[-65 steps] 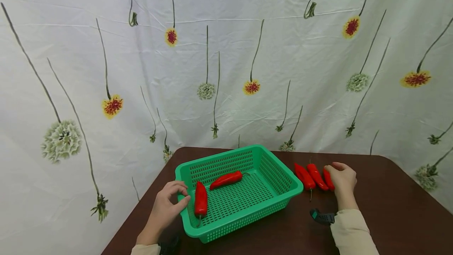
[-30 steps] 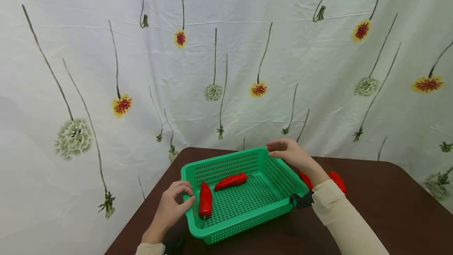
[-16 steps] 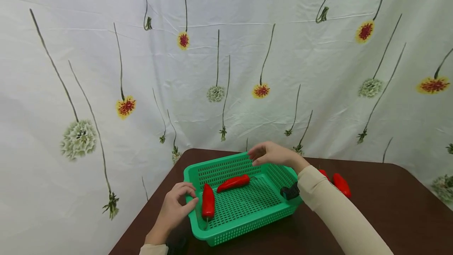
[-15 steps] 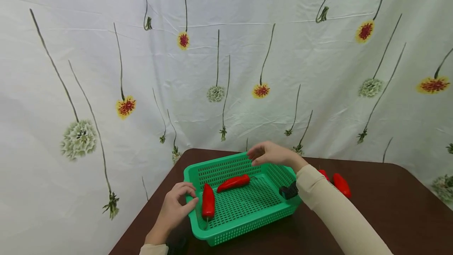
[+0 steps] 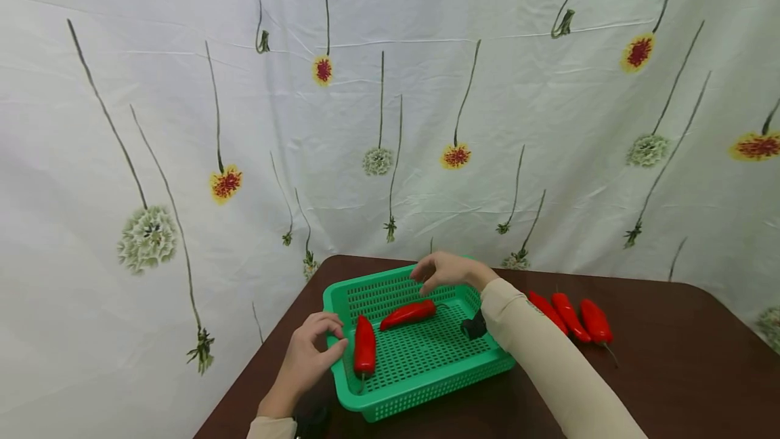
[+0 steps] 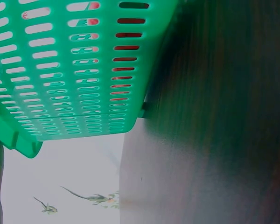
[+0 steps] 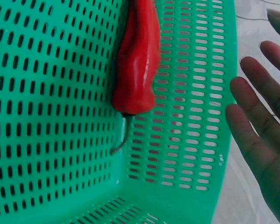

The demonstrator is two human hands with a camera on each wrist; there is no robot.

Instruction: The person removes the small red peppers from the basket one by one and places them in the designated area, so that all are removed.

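A green perforated plastic basket [image 5: 426, 391] stands tilted at an angle on the table. Two red chili peppers lie inside: one pepper [image 5: 365, 347] along the left wall, another pepper [image 5: 408, 314] by the back wall, its stem visible in the right wrist view. My left hand [image 5: 307, 354] grips the basket's left rim, thumb and fingers curled about it; most of it is outside the left wrist view. My right hand [image 5: 447, 271] hovers over the basket's back rim, fingers spread and relaxed, holding nothing in the right wrist view.
On the dark brown table [image 5: 664, 358], three more red peppers [image 5: 596, 320] lie side by side right of the basket, one partly behind the right sleeve [image 5: 548, 351]. A white floral curtain [image 5: 341, 120] hangs behind the table.
My right hand has left the peppers on the right and moved left over the basket, without a pepper. The left hand has stayed at the rim. The head view has shifted slightly.
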